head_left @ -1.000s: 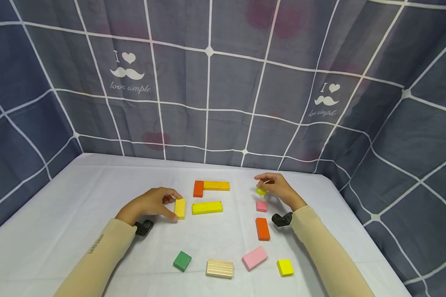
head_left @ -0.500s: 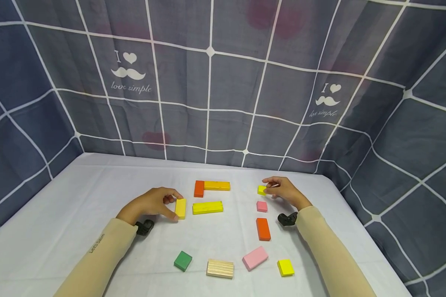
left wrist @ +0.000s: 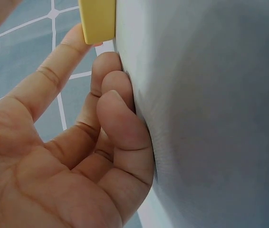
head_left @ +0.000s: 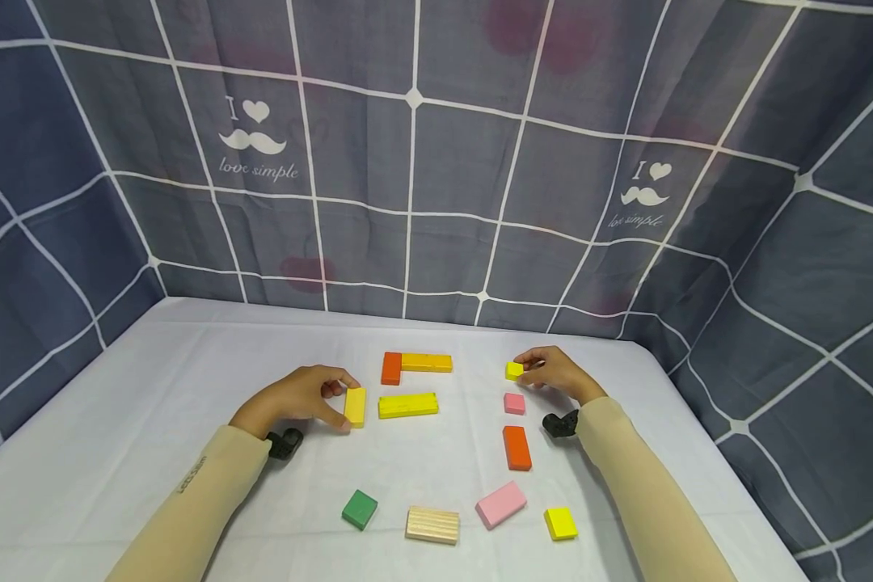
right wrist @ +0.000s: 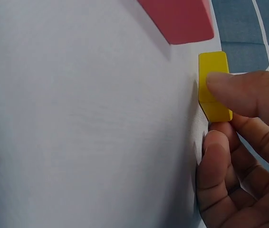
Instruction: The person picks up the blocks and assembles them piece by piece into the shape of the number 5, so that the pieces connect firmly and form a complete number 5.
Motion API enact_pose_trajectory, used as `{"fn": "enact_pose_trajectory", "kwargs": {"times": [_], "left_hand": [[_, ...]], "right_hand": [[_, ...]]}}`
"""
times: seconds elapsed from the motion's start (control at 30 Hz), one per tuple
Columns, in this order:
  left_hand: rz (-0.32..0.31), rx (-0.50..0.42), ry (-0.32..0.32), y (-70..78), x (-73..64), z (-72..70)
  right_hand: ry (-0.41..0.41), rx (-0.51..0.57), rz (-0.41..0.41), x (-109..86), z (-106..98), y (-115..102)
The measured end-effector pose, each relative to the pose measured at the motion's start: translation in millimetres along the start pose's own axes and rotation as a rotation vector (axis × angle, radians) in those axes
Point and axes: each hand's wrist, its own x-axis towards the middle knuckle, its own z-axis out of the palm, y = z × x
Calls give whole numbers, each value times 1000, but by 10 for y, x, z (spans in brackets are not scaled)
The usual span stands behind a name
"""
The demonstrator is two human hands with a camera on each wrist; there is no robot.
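Observation:
In the head view my left hand (head_left: 308,396) holds an upright-lying yellow block (head_left: 355,407) by its two ends, between thumb and index finger. The left wrist view shows the index fingertip against this block's end, the other fingers curled on the cloth. My right hand (head_left: 556,372) pinches a small yellow block (right wrist: 213,85); its thumb lies across one face in the right wrist view. Just nearer than that block sits a small pink block (head_left: 514,403). Between the hands lie a long yellow block (head_left: 408,405) and, farther back, an orange-red block (head_left: 391,368) touching an amber block (head_left: 427,363).
An orange-red block (head_left: 517,448) lies below the pink one. Along the front are a green block (head_left: 360,509), a ridged wooden block (head_left: 432,525), a larger pink block (head_left: 501,505) and a yellow square block (head_left: 561,524). A grey checked curtain (head_left: 364,162) rises behind the white table (head_left: 189,347).
My right hand has drawn back slightly to the right, uncovering more of the small yellow block. My left hand and the block it holds have stayed in place.

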Motion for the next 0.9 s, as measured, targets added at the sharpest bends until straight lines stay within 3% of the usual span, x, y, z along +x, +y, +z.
{"fn": "enact_pose_trajectory", "kwargs": {"times": [0.9], "left_hand": [[-30, 13, -2, 8, 14, 1]], "right_hand": [[-23, -23, -50, 71, 50, -239]]}}
